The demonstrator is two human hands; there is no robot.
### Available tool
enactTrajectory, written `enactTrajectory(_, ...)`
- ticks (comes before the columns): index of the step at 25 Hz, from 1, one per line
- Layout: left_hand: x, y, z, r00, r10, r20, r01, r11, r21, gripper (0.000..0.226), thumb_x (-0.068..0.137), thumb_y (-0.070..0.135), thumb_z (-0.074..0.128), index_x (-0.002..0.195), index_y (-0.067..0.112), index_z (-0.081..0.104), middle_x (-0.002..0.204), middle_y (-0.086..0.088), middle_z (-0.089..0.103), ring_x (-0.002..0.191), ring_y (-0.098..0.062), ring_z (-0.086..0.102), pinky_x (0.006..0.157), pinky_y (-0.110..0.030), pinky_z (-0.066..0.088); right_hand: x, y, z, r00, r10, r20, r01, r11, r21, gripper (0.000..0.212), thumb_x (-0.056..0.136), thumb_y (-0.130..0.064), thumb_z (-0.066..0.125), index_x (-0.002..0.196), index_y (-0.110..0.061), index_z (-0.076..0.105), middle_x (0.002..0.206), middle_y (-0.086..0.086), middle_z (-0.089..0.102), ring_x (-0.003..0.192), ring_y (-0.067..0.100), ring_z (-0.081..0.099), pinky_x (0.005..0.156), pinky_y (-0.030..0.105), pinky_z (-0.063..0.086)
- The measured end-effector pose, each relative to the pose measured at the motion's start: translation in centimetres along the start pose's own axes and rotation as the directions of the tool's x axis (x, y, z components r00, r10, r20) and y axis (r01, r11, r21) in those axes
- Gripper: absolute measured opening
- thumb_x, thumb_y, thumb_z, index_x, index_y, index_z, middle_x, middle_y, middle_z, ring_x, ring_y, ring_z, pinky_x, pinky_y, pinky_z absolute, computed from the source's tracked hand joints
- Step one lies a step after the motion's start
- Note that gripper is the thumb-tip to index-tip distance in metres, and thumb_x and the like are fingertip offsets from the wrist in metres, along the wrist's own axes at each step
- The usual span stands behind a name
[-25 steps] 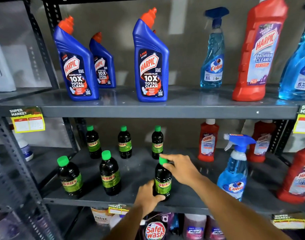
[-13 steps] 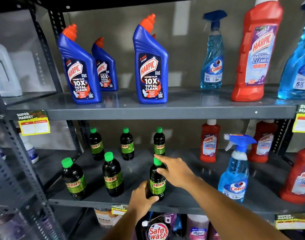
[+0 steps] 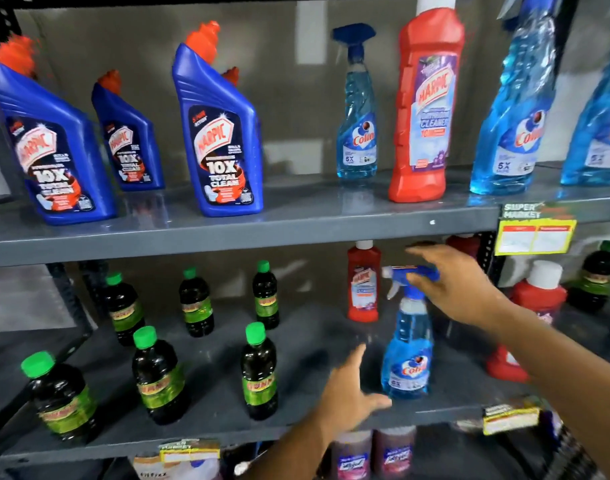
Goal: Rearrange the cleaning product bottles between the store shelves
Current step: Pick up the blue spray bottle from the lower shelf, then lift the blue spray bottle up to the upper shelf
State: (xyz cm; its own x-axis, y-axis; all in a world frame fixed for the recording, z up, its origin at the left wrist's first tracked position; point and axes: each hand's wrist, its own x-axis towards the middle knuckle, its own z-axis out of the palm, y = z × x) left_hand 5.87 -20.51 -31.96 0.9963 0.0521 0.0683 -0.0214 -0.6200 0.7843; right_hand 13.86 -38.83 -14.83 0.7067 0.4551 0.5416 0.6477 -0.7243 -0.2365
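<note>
On the middle shelf [image 3: 314, 344] stands a blue Colin spray bottle [image 3: 408, 358] with a blue trigger head. My right hand [image 3: 452, 285] is at that head with its fingers spread, thumb against it and index finger above it, not closed. My left hand [image 3: 352, 393] hovers open just left of the bottle's base, thumb near its foot. The dark Sunny bottle with a green cap [image 3: 258, 372] stands alone at the shelf front, left of both hands. Several more dark green-capped bottles [image 3: 158, 375] stand in two rows further left.
The upper shelf [image 3: 296, 223] carries blue Harpic bottles [image 3: 220, 140], a Colin spray [image 3: 357, 126], a tall red Harpic [image 3: 424, 116] and more blue sprays. A small red Harpic [image 3: 363, 285] stands behind the spray bottle; other red bottles [image 3: 539, 296] stand to the right. Price tag [image 3: 535, 233] hangs above.
Both hands let go of the dark green-capped bottle and moved right to the blue spray bottle. The view also shifted right and closer.
</note>
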Motion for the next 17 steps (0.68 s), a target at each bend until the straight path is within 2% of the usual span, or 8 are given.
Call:
enactTrajectory(1,1.9,1.0,0.5,1.0,-0.012,0.023,0.013,1.0,-0.014,0.098,0.068,0.031,0.082,0.148,0.02,0.027,0.151,0.002,0.04,0.141,-0.02,0.037,0.116,-0.032,0.029,0.2,1.0,0.2,0.995,0.037,0.096,-0.038,0.999,0.013,0.043,0.087,-0.019,0.062,0.129,-0.012,0.054,0.129,0.015,0.061,0.112,0.026,0.058,0.099,0.032,0.039)
enactTrajectory(3,4.8,2.0,1.4,0.999,-0.008,0.041,0.009,1.0,-0.012,0.084,0.064,0.027,0.083,0.138,0.019,0.044,0.141,0.0,0.055,0.129,-0.019,0.053,0.111,-0.035,0.041,0.1,2.3,0.9,0.974,0.079,0.212,-0.095,0.993,0.067,0.044,0.091,-0.022,0.056,0.133,-0.016,0.049,0.131,0.011,0.061,0.096,0.015,0.055,0.095,0.03,0.041)
enactTrajectory(5,6.4,2.1,1.9,0.999,-0.008,0.043,0.01,0.999,-0.037,0.065,0.062,0.024,0.083,0.122,0.022,0.06,0.123,0.001,0.07,0.109,-0.014,0.066,0.1,-0.037,0.052,0.1,2.7,1.3,0.975,0.09,0.205,-0.12,0.983,0.14,0.042,0.092,-0.022,0.054,0.133,-0.019,0.049,0.129,0.008,0.062,0.096,0.013,0.055,0.094,0.028,0.041)
enactTrajectory(7,7.4,1.5,2.5,0.998,-0.018,0.062,0.024,0.995,-0.097,0.055,0.063,0.02,0.084,0.115,0.021,0.065,0.115,0.001,0.074,0.1,-0.012,0.07,0.095,-0.039,0.056,0.1,2.6,1.2,0.977,0.103,0.189,-0.141,0.97,0.2,0.04,0.092,-0.02,0.053,0.132,-0.019,0.05,0.132,0.005,0.061,0.115,0.02,0.057,0.1,0.03,0.041)
enactTrajectory(12,7.5,1.5,2.6,0.994,-0.04,0.103,0.059,0.98,-0.189,0.051,0.067,0.011,0.084,0.114,0.015,0.066,0.113,-0.003,0.075,0.099,-0.015,0.071,0.094,-0.043,0.057,-0.6,2.5,2.0,0.981,0.128,0.146,-0.165,0.947,0.276,0.038,0.093,-0.017,0.052,0.131,-0.019,0.051,0.132,0.003,0.06,0.122,0.017,0.053,0.096,0.019,0.034)
enactTrajectory(17,4.2,2.7,0.6,0.997,0.007,0.082,0.017,0.956,-0.294,0.045,0.059,0.01,0.085,0.097,0.03,0.071,0.107,-0.002,0.077,0.097,-0.016,0.073,0.092,-0.049,0.057,-2.5,0.0,0.0,0.993,0.059,0.1,-0.089,0.942,0.322,0.038,0.091,-0.019,0.056,0.128,-0.025,0.054,0.126,0.001,0.062,0.113,0.011,0.058,0.097,0.024,0.045)
